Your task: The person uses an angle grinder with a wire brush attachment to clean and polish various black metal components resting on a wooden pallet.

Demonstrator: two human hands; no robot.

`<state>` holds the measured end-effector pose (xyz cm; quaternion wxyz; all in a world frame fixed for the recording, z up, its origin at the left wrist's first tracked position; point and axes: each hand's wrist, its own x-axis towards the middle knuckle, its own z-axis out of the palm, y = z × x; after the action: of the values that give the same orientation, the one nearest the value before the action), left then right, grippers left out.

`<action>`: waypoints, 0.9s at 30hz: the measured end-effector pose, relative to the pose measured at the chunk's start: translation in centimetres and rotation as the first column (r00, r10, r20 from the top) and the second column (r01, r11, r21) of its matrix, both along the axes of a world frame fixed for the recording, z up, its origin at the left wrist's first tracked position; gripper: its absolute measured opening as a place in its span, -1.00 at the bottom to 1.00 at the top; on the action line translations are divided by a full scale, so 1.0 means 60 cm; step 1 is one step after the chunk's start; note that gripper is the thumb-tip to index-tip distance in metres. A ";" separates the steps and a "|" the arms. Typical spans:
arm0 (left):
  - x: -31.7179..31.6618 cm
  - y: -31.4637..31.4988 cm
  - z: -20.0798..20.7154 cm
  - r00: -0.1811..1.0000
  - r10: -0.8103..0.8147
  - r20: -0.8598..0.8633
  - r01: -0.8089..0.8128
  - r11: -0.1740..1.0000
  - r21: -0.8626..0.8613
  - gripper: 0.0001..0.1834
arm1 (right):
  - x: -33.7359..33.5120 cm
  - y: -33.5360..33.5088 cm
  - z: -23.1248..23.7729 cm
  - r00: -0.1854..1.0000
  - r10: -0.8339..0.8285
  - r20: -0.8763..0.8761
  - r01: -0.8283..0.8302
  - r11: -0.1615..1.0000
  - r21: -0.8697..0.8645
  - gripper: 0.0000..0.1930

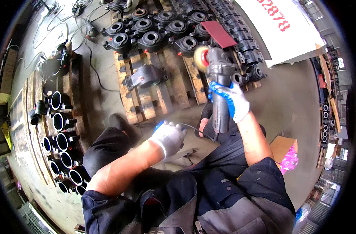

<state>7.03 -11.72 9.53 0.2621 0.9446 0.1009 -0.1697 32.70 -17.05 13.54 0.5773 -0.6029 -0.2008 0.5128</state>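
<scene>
My right hand (234, 99), in a white glove with a blue palm, is wrapped round the dark body of an angle grinder (220, 93). The grinder stands nearly upright in view, with a round yellowish disc with a red centre (201, 57) at its far end. My left hand (169, 137), gloved alike, hovers over my lap with its fingers curled in; whatever they hold, if anything, is hidden. A thin cord runs past it toward the grinder's lower end. Beyond my hands, a single black metal housing (148, 76) with side lugs lies on a wooden pallet (137, 111).
Rows of black ring-shaped housings (150, 39) fill the pallet's far part, with a red flat piece (219, 34) on top. At left, open black cylindrical parts (63, 141) stand on another pallet (30, 128). A white crate (279, 31) and a cardboard box (283, 148) are at right.
</scene>
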 end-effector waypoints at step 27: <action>-0.029 -0.009 0.023 0.996 -0.032 0.086 0.026 0.997 0.070 -0.63 | 0.007 0.044 -0.301 0.965 -0.212 0.153 0.256 0.885 -0.388 -0.64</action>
<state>5.28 -12.28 10.89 0.2313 0.9609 0.0815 -0.1288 33.11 -14.39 -4.54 0.4861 -0.7553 -0.0465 0.4371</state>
